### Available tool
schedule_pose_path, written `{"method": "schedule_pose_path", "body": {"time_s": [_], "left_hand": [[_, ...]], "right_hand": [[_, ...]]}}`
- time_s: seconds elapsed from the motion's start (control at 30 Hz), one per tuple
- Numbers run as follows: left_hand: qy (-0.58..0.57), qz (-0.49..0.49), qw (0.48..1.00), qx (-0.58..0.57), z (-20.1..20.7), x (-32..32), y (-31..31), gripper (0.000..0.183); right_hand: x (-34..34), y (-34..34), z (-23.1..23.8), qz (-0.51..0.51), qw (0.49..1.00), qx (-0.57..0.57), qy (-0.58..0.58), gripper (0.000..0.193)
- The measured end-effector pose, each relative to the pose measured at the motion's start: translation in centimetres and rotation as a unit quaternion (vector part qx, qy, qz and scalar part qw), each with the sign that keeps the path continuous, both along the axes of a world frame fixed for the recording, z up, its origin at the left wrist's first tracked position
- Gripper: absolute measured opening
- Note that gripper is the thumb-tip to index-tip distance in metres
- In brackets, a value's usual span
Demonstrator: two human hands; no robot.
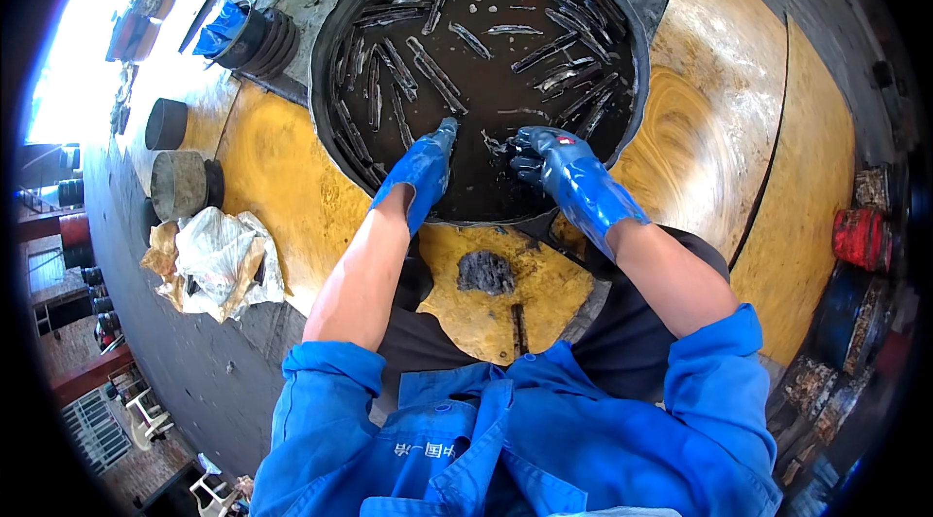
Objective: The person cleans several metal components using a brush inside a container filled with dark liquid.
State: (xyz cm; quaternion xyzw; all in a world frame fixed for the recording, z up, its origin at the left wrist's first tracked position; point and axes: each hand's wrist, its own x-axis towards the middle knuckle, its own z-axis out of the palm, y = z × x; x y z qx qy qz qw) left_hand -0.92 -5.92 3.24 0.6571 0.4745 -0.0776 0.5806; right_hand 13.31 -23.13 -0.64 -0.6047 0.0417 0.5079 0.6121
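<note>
A large round metal tub (317, 94) holds dark brown liquid with several long, dark, wet strips (435, 75) lying around its inner edge. My left hand (432, 157), in a blue rubber glove, reaches over the near part of the tub, close to one strip's lower end. Its fingers are foreshortened, so their grip does not show. Opposite it, my right hand (546, 155), gloved alike with dark wet fingers, is closed with fingers curled. A small ragged dark scrap (496, 143) sticks out at its fingertips. Between my knees, a dark grey lump (486, 272) rests on a yellowish board (452, 308).
Left of the tub lie a crumpled whitish plastic bag (225, 259), a short grey cylinder (179, 185) and a dark bucket (243, 39) with blue material in it. Yellow-brown boards (680, 143) cover the floor around the tub. A red container (859, 238) stands at the far right.
</note>
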Motion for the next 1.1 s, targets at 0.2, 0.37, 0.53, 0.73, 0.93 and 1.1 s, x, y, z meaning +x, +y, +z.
{"method": "schedule_pose_path", "body": {"time_s": [0.2, 0.37, 0.53, 0.73, 0.93, 1.1], "left_hand": [[-0.016, 0.044, 0.996, -0.082, -0.2, -0.1, -0.4, 0.057], [-0.068, 0.055, 0.991, -0.103, -2.1, -0.2, -0.2, 0.058], [-0.157, 0.077, 0.970, -0.169, -5.1, -0.9, 0.5, 0.057], [-0.052, 0.005, 0.996, -0.067, -3.7, 0.1, -0.1, 0.057], [-0.090, -0.043, 0.993, -0.067, -1.1, 0.1, -0.8, 0.059], [-0.075, -0.098, 0.992, -0.019, -1.3, 1.2, -1.5, 0.055]], "right_hand": [[0.6, 1.1, -1.2, -0.117, 0.977, 0.075, 0.165, 0.029], [1.3, 0.8, -1.8, -0.080, 0.976, 0.081, 0.185, 0.029], [2.0, 1.2, -1.8, 0.016, 0.982, 0.047, 0.180, 0.029], [1.1, -0.1, -0.9, 0.274, 0.950, 0.087, -0.117, 0.025], [-0.3, -0.1, 0.3, 0.484, 0.797, 0.006, -0.361, 0.027], [-0.4, -0.8, 0.7, 0.516, 0.698, 0.013, -0.497, 0.025]]}}
